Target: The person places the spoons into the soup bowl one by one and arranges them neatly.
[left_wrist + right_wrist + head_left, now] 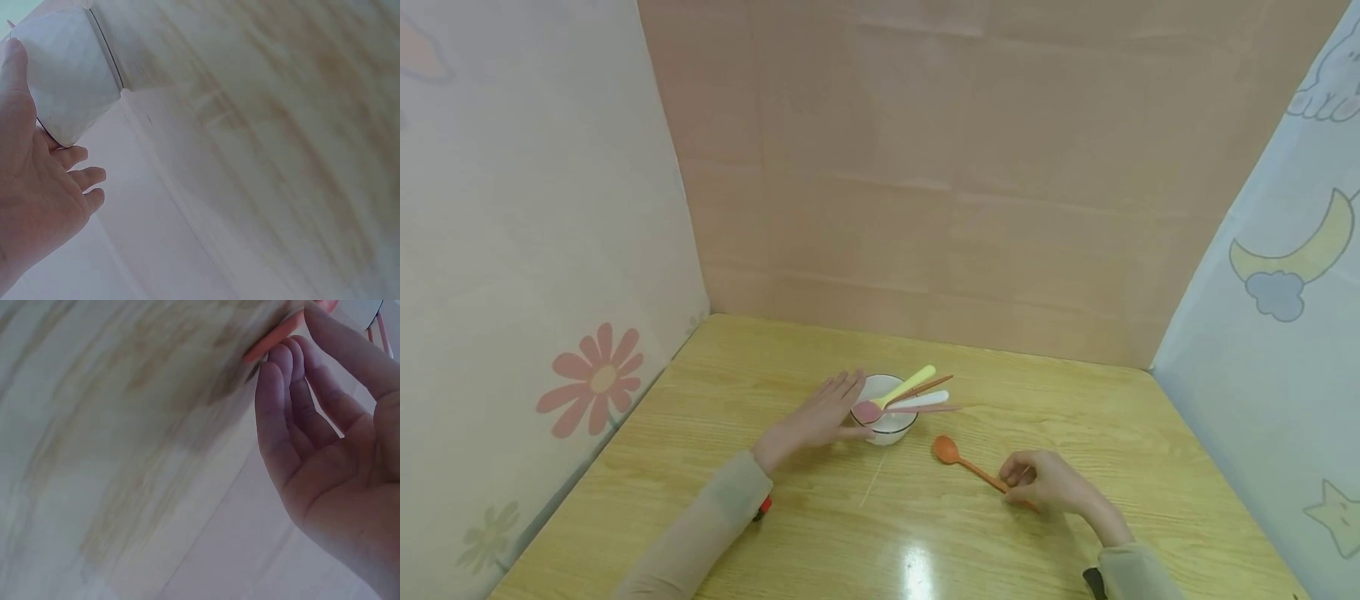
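Observation:
A white bowl (891,433) with a dark rim stands on the table, several coloured spoons leaning in it. Yellow (917,381), white (928,400) and pink (936,408) handles stick out to the right, with a brown-orange one (934,384) among them. My left hand (820,417) rests against the bowl's left side, fingers straight along it and thumb across its near side. To the right, an orange spoon (973,469) lies slantwise, its head toward the bowl. My right hand (1048,482) pinches its handle near the end, between thumb and fingertips.
The wooden table (850,558) meets a tan back wall (925,250). Pale sheets with printed flowers and a moon hang at the left and right. A small red and black thing (763,507) shows beside my left sleeve.

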The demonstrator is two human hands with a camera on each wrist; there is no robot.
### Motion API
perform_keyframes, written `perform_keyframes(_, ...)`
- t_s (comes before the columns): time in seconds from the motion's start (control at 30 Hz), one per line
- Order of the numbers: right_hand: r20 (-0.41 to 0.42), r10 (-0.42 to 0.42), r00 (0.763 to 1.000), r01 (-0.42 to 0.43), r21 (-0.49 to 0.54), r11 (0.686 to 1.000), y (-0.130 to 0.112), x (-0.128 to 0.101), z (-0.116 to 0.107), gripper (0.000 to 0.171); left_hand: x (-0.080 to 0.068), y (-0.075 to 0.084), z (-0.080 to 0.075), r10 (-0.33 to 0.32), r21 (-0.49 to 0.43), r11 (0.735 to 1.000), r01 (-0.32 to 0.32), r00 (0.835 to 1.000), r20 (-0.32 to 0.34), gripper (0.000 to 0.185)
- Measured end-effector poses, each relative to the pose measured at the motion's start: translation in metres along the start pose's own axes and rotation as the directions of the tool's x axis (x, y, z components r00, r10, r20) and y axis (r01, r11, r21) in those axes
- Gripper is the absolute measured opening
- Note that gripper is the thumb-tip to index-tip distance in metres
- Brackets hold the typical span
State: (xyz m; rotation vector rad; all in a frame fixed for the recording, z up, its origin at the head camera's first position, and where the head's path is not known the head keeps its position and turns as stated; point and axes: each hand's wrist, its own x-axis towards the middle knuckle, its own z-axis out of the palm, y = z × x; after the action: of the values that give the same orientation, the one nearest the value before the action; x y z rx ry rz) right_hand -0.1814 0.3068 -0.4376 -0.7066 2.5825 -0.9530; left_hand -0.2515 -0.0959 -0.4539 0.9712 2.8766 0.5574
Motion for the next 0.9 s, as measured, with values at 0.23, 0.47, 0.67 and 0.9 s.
perform_keyframes(0.23, -0.023, -0.024, 0.999, 0.024, -0.012, 1.000, 0.0065, 0.0018, 0.0038, 0.022, -0.0012, 0.0007, 0.0012, -0.005, -0.005, 1.000, 0.005, 1.000, 0.007, 0.099)
perform_keyframes(0.47, -0.036, -0.054, 0.998, 0.053, -0.021, 0.998, 0.0053, 0.0041, 0.0050, 0.019, -0.0001, 0.0010, 0.0001, 0.004, -0.024, 1.000, -0.004, 1.000, -0.017, 0.097)
perform_keyframes(0.67, -0.016, -0.035, 0.999, 0.035, 0.005, 0.999, -0.0003, 0.0030, 0.0052, 0.016, -0.0006, 0.0008, -0.0003, 0.009, -0.016, 1.000, -0.009, 1.000, -0.013, 0.097)
perform_keyframes(0.9, -0.005, -0.022, 1.000, 0.022, -0.010, 1.000, -0.0023, 0.0034, 0.0042, 0.013, -0.0017, 0.0013, -0.0015, 0.008, -0.018, 1.000, -0.008, 1.000, -0.013, 0.098)
